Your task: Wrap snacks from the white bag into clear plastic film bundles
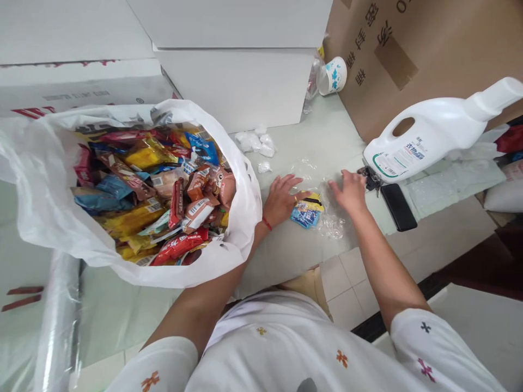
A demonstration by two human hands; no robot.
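A clear plastic bag [332, 224] lies on the table with small snack packets [306, 216] in blue and yellow on or inside it; I cannot tell which. My left hand [281, 200] rests at the left of the packets, fingers stretched out, one reaching the yellow wrapper. At the right side of the plastic is my right hand [350, 191], its thumb apart from its slightly bent fingers and nothing visible in its grasp. Beside my left forearm stands a white plastic bag [229, 261], its mouth wide, filled with wrapped snacks [163, 190] in many colours.
Small crumpled white plastic pieces [257, 142] lie near white boxes [237, 81] at the back. To the right are a white detergent bottle [429, 133], keys [371, 178] and a black phone [398, 207]. A paper cup [333, 76] lies by a cardboard box [441, 49].
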